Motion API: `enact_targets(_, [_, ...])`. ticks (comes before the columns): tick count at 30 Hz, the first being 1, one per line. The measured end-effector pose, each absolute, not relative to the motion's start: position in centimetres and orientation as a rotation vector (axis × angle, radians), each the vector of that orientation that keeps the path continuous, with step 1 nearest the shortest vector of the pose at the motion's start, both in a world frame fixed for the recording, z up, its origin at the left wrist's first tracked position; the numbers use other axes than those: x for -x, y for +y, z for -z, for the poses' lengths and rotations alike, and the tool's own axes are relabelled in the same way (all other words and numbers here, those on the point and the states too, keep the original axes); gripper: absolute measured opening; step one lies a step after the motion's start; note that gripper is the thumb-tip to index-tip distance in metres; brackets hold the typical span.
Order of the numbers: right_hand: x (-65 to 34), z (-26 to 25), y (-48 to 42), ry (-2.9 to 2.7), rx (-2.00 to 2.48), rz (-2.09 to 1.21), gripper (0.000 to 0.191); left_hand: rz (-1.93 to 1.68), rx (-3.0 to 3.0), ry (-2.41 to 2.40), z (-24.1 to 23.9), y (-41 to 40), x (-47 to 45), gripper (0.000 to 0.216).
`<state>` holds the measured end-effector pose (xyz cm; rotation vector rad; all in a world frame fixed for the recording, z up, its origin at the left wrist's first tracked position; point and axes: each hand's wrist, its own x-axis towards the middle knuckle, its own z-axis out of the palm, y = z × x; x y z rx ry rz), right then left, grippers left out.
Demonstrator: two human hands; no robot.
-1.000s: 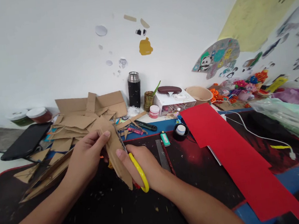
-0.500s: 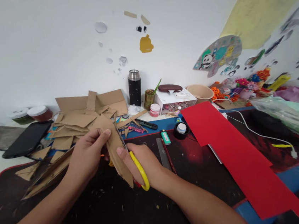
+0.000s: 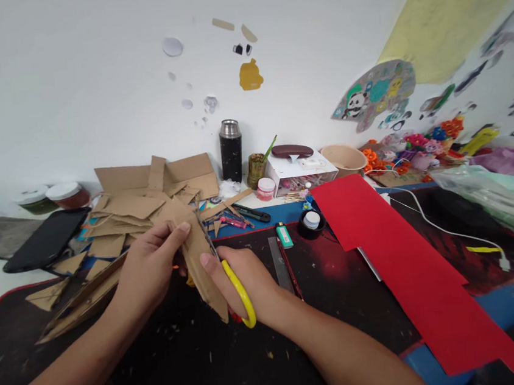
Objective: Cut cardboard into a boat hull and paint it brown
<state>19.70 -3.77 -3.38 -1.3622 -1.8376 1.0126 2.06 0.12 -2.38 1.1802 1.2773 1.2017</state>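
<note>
My left hand [image 3: 148, 271] pinches a strip of brown cardboard [image 3: 203, 265] above the black desk mat [image 3: 187, 365], thumb on top near its upper end. My right hand [image 3: 248, 282] is closed through the yellow handles of a pair of scissors [image 3: 240, 292], whose blades run up along the strip's right edge. The blade tips are mostly hidden by the cardboard. Both hands sit close together at the centre of the view.
A heap of cardboard offcuts [image 3: 143, 207] lies behind my left hand, beside a black tablet [image 3: 46, 239]. A metal ruler [image 3: 280, 263], a green lighter [image 3: 283, 235] and a tape roll [image 3: 311, 222] lie right of my hands. A large red sheet [image 3: 407, 268] covers the right side. A flask [image 3: 231, 151] stands by the wall.
Almost nothing moved. The hands and the cardboard strip stay in the same place; the view shifted very slightly.
</note>
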Motion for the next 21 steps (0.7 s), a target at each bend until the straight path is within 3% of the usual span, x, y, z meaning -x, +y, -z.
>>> enact_targets(21, [-19.51,3.54,-3.78,-1.832,1.391,-1.019,0.047,-1.204,-1.178,1.293,2.18,0.18,-2.16,0.04])
